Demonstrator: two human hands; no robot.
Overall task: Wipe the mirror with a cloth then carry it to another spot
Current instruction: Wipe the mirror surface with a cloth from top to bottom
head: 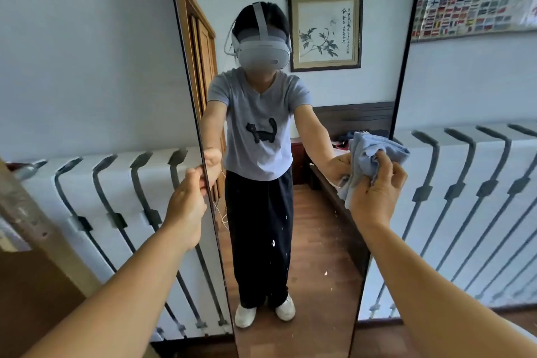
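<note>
A tall, thin black-framed mirror stands upright in front of me, leaning against the wall, and reflects a person with a headset. My left hand grips its left edge at about mid height, fingers wrapped around the frame. My right hand holds a crumpled light blue cloth pressed against the glass near the mirror's right edge. Small white specks show on the lower part of the glass.
White panels with dark metal bars line the wall behind the mirror on both sides. A flag poster hangs at upper right. A brown wooden piece stands at the left. Wooden floor runs below.
</note>
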